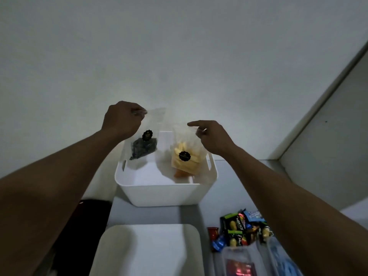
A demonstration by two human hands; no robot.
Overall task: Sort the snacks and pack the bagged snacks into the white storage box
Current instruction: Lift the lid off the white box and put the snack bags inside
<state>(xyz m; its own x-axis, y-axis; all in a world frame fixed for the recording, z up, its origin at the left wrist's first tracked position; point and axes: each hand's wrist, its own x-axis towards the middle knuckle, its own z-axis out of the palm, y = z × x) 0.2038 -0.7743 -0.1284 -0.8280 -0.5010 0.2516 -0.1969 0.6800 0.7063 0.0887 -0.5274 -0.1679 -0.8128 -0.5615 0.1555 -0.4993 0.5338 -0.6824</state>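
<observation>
Frame centre: my left hand [121, 120] pinches the dark-snack bag [143, 145] and my right hand [211, 136] pinches the yellow-snack bag [184, 157], both above the white storage box [159, 193].

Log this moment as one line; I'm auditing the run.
left hand: holds dark-snack bag | right hand: holds yellow-snack bag | both over white box
</observation>
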